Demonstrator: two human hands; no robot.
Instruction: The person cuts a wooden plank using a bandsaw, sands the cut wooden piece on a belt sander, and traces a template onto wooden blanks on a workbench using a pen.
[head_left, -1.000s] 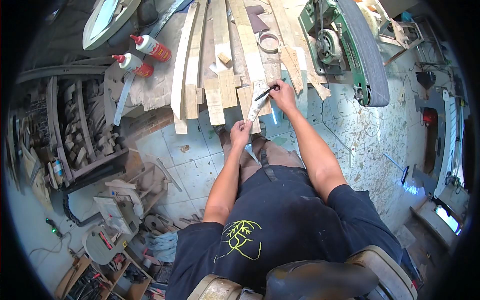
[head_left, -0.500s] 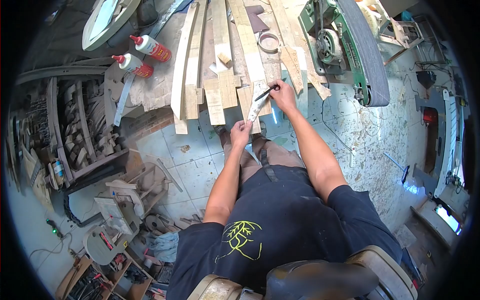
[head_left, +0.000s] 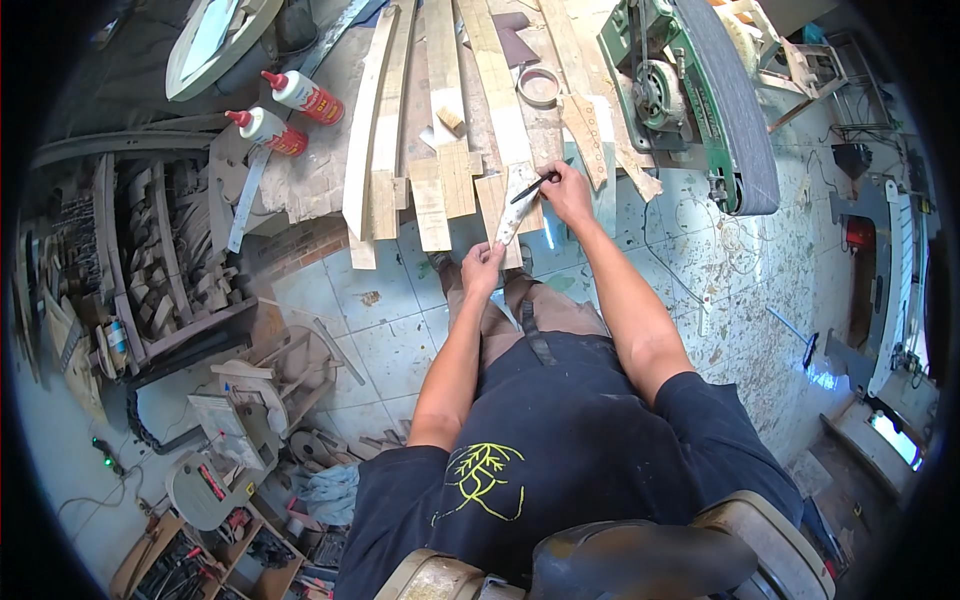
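Note:
My right hand [head_left: 568, 193] is closed round a black pen [head_left: 532, 187], its tip down at a pale, speckled template [head_left: 514, 212]. This narrow template lies over the near end of a long wooden strip [head_left: 502, 95]. At the template's lower end, my left hand [head_left: 482, 268] pinches its edge between thumb and fingers. Shorter wood pieces [head_left: 430, 203] stick out over the table edge to the left of the template. Beyond my right hand lies another wooden template [head_left: 582, 135] with a row of holes.
Two white-and-red glue bottles [head_left: 305, 97] stand on the table's left side. A roll of tape [head_left: 539, 86] lies near the middle. At the right is a green belt sander [head_left: 690, 110]. A rack of wood offcuts [head_left: 170, 260] stands at the left.
Almost nothing differs. Both hands stay at the template, and the pen keeps nearly the same place on it.

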